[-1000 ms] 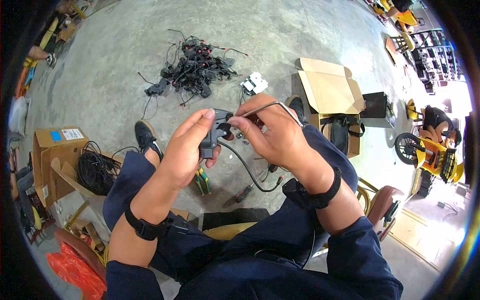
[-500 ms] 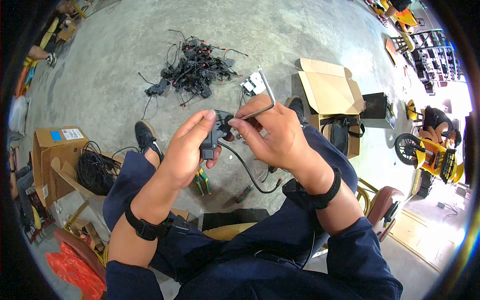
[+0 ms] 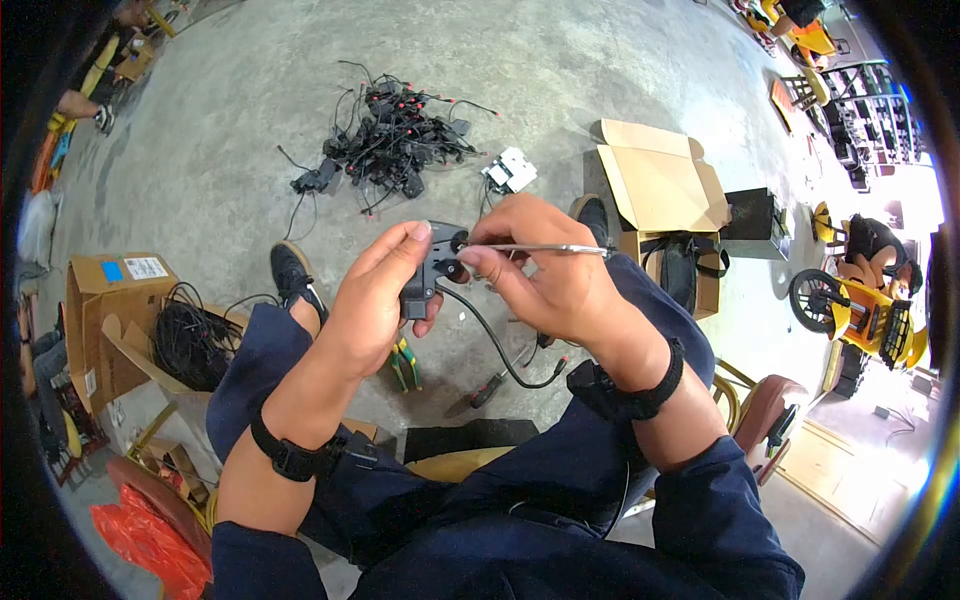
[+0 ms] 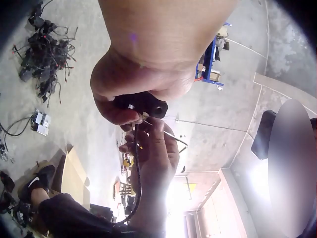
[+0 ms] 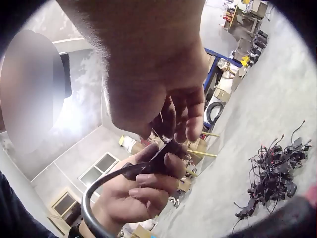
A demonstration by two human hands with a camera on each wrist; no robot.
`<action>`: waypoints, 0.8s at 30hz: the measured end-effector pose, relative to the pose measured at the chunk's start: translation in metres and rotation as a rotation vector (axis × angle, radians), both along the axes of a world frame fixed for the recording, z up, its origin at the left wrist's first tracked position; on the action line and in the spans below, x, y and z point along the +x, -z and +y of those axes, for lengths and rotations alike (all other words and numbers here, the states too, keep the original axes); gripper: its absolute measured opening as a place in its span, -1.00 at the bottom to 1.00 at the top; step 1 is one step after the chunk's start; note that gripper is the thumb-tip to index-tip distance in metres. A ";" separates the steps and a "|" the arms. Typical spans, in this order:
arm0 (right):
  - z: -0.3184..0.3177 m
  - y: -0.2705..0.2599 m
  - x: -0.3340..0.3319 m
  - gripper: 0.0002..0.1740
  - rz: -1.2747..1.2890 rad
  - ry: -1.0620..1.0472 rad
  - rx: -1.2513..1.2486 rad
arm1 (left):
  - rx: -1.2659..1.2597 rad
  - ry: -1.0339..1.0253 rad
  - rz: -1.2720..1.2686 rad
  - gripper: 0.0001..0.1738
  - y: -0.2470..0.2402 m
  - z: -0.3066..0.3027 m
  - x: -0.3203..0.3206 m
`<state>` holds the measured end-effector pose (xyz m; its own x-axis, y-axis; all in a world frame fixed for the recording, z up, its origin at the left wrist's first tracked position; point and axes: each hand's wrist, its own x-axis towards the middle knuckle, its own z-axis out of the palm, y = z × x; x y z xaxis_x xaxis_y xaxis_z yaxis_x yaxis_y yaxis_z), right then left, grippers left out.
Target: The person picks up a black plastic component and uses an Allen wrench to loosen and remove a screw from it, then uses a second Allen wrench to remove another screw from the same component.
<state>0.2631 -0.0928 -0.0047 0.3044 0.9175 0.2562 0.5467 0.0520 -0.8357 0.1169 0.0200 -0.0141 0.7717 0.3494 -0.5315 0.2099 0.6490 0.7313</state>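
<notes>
In the head view my left hand [image 3: 368,290] grips a dark grey plastic housing [image 3: 418,290], thumb along its upper edge. A black cable [image 3: 492,335] hangs from it and ends in a red-tipped plug [image 3: 560,366]. My right hand [image 3: 545,270] pinches an L-shaped hex key [image 3: 540,248] between thumb and fingers. The key's tip is right at the housing's right side, by a dark round opening. In the left wrist view the hex key [image 4: 173,136] sticks out past the right fingers. The right wrist view shows the cable [image 5: 91,201] looping away from the housing.
On the floor ahead lies a heap of black cabled parts [image 3: 400,135] beside a white block [image 3: 510,170]. Green-handled pliers [image 3: 404,362] and a screwdriver [image 3: 488,388] lie between the feet. Open cardboard boxes [image 3: 660,180] stand on both sides. A person crouches by a yellow bike [image 3: 870,315] at right.
The hex key's long arm has swung round, from pointing right and down, to upward, to level toward the right. The right fingers have shifted slightly; the left hand and housing stay in place.
</notes>
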 end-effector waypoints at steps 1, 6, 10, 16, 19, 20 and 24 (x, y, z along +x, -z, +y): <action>0.000 0.001 0.001 -0.84 0.000 -0.001 0.001 | 0.001 -0.003 0.000 -0.63 0.000 0.000 0.000; 0.001 0.009 0.003 -0.87 -0.046 -0.018 0.036 | 0.016 -0.003 -0.007 -0.63 0.002 -0.001 0.000; 0.000 0.003 0.003 -0.87 0.062 -0.028 -0.023 | 0.025 0.011 -0.026 -0.62 0.003 0.001 0.000; 0.001 -0.006 0.001 -0.89 0.285 -0.004 -0.059 | 0.020 -0.013 -0.003 -0.62 0.001 0.001 0.001; 0.002 0.001 0.004 -0.84 0.139 0.032 -0.013 | -0.014 -0.021 -0.020 -0.63 0.000 0.002 0.000; 0.002 0.000 0.002 -0.82 0.158 0.077 -0.059 | -0.014 -0.020 -0.020 -0.63 0.000 0.002 0.000; 0.002 -0.005 0.002 -0.82 0.071 0.151 -0.223 | 0.005 -0.008 -0.023 -0.62 0.000 0.003 -0.001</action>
